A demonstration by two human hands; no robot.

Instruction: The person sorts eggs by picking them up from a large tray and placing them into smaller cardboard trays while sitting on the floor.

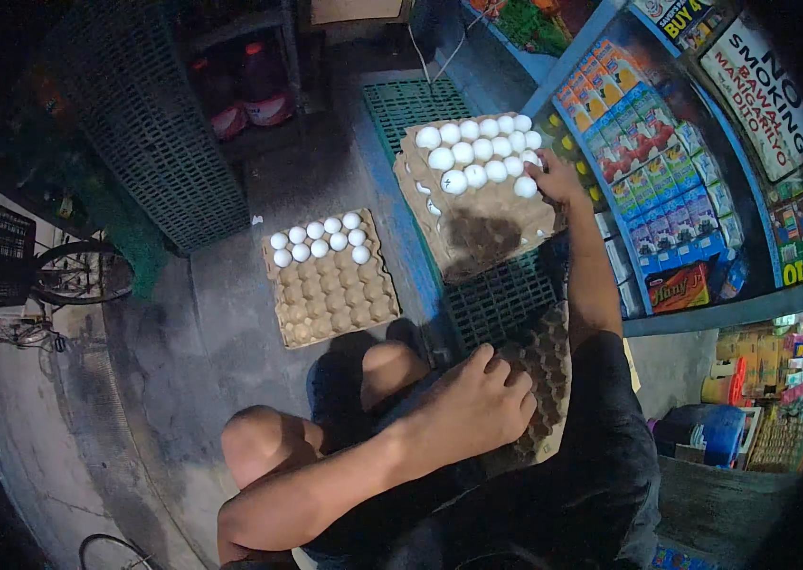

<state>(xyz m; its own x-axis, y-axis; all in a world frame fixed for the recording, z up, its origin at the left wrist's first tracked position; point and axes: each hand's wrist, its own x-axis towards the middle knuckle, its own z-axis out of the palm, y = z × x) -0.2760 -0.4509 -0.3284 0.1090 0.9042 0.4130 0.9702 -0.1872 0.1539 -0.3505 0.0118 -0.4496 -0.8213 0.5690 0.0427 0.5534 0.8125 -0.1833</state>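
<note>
My right hand (561, 177) reaches to the right end of a stacked egg tray (479, 221). Its fingertips touch a white egg (531, 158) there; whether they grip it is hidden. Several rows of white eggs (481, 149) fill the tray's far part, and a few bear dark marks. More eggs show at the edges of the layers below. My left hand (483, 402) hovers with curled fingers over an empty pulp egg tray (551, 370) beside my lap; its palm is hidden. On the floor to the left, another pulp tray (333, 299) holds white eggs (319, 249) at its far end.
Green plastic crate slats (494, 306) support the stack. Shelves of packaged drinks (643, 142) stand close on the right, below a sign (761, 96) with writing. A dark perforated crate (138, 121) and red-capped bottles (255, 85) are at the far left. My bent knees (262, 434) are near the floor tray.
</note>
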